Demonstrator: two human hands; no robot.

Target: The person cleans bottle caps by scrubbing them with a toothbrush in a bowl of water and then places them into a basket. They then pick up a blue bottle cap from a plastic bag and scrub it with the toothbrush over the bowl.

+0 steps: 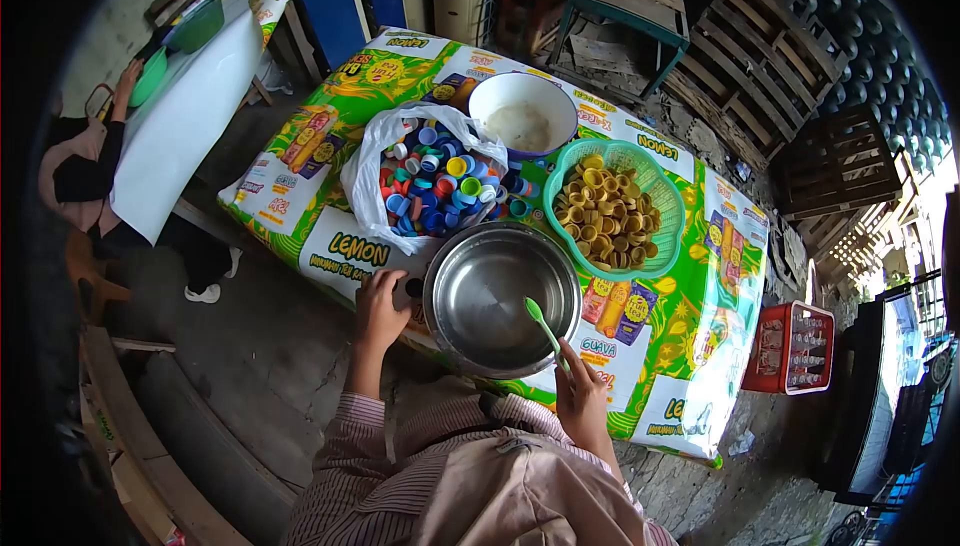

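Printed tablecloth point(670, 386), grey floor point(220, 356), bowl point(490, 296), green utensil point(543, 324)

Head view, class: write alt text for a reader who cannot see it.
The right hand holds a green utensil over a steel bowl, left hand beside it. Beyond, on patterned cloth: bagged coloured caps, a white bowl, a green basket.

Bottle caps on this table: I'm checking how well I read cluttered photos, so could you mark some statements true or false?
The right hand holds a green utensil. True.
The multicoloured caps are in the green basket. False: they are in a white plastic bag.
The steel bowl is nearer the person than the white basin. True.
The red crate stands on the table. False: it is on the ground beside the table.
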